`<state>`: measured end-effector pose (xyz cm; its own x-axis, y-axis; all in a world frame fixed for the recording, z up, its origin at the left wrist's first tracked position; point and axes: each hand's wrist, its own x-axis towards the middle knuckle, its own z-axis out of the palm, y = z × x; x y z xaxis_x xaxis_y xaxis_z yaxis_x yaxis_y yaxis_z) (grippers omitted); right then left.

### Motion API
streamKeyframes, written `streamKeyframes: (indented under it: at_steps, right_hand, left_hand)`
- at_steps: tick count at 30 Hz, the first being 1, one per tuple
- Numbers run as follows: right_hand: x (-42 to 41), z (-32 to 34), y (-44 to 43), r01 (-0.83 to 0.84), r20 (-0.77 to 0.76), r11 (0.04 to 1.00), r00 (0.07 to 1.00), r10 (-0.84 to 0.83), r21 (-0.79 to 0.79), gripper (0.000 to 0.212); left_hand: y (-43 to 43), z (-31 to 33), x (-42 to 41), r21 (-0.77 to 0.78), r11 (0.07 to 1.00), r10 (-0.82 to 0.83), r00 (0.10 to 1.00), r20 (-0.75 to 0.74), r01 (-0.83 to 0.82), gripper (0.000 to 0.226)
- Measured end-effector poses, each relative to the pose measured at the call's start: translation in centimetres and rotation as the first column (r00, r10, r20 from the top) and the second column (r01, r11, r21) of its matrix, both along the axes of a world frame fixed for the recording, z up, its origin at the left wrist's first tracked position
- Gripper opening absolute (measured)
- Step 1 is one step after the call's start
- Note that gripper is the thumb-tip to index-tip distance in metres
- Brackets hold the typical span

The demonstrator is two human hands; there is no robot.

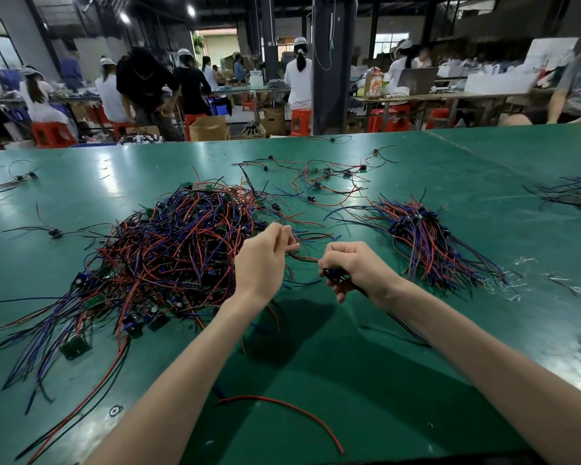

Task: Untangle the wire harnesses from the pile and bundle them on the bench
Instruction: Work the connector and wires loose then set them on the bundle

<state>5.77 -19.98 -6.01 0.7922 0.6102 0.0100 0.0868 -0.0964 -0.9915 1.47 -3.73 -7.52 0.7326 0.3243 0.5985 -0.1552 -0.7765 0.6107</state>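
A big tangled pile of red, blue and black wire harnesses [168,253] lies on the green bench [366,357], left of centre. To the right rests a neater bundle [426,243] of the same wires. My left hand [265,260] hovers at the pile's right edge and pinches thin red and black wires. My right hand [353,266] grips a small harness whose dark connector sits in the fist, with black and red wires trailing below the wrist. A short stretch of wire runs between the two hands.
Loose harnesses [319,179] lie scattered at the back centre, and single ones at the far left [19,177]. A lone red wire [292,411] curves near the front edge. Another bundle [574,193] sits at the right edge. People work at benches behind.
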Motion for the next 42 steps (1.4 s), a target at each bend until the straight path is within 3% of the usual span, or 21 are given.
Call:
streamKeyframes:
  at_steps: [4, 6, 7, 9, 11, 13, 18, 20, 24, 32, 36, 42]
  right_hand:
    - [-0.1, 0.1, 0.0, -0.009, -0.005, 1.0, 1.0, 0.009, 0.014, 0.036]
    - [-0.1, 0.0, 0.0, -0.017, -0.011, 1.0, 1.0, 0.017, 0.019, 0.035]
    - [-0.1, 0.0, 0.0, -0.02, -0.015, 1.0, 1.0, 0.02, 0.019, 0.034]
    - [-0.1, 0.1, -0.2, -0.019, -0.025, 1.0, 1.0, 0.019, 0.014, 0.033]
    - [0.0, 0.1, -0.2, -0.013, -0.038, 1.0, 0.999, 0.013, -0.007, 0.033]
    - [0.0, 0.0, -0.1, -0.004, -0.051, 0.999, 0.999, 0.002, -0.046, 0.033]
    - [-0.1, -0.5, 0.2, 0.023, -0.042, 0.986, 0.999, -0.03, -0.163, 0.027]
    - [0.0, -0.4, 0.2, 0.033, -0.038, 0.985, 0.998, -0.04, -0.17, 0.025]
    - [-0.2, -0.5, 0.2, -0.007, -0.053, 0.989, 0.999, -0.001, -0.149, 0.03]
    - [-0.4, -0.3, 0.0, -0.163, -0.098, 0.985, 0.983, 0.158, -0.047, 0.01]
    - [-0.5, 0.0, -0.1, -0.232, -0.053, 0.973, 0.971, 0.232, 0.003, 0.022]
    - [-0.3, 0.7, -0.4, -0.207, 0.084, 0.972, 0.973, 0.216, -0.108, 0.009]
  left_hand:
    - [0.2, -0.6, 0.2, 0.224, 0.971, 0.061, 0.993, 0.097, -0.081, 0.032]
    - [0.3, -0.4, 0.3, 0.231, 0.969, 0.06, 0.989, 0.133, -0.089, 0.031]
    - [0.4, -0.3, 0.4, 0.147, 0.988, 0.035, 0.992, 0.124, -0.054, 0.031]
    - [0.6, 0.3, 0.4, -0.213, 0.975, -0.048, 0.994, 0.099, 0.069, 0.033]
    - [1.2, 1.1, 0.5, -0.604, 0.789, -0.066, 0.992, 0.106, 0.117, 0.035]
    - [1.9, 1.6, 0.5, -0.814, 0.569, -0.07, 0.993, 0.09, 0.114, 0.034]
    - [2.4, 2.4, 0.4, -0.984, 0.157, -0.174, 0.983, 0.051, 0.079, 0.028]
    - [2.5, 2.7, 0.3, -0.994, 0.046, -0.203, 0.976, 0.083, 0.095, 0.026]
    - [2.4, 2.6, 0.3, -0.994, 0.059, -0.207, 0.975, 0.081, 0.095, 0.026]
    - [2.8, 2.3, 0.4, -0.991, 0.064, -0.165, 0.981, 0.104, 0.116, 0.028]
    - [3.0, 2.1, 0.4, -0.99, 0.078, -0.137, 0.985, 0.107, 0.119, 0.028]
    - [3.2, 2.1, 0.6, -0.986, 0.097, -0.134, 0.984, 0.12, 0.134, 0.028]
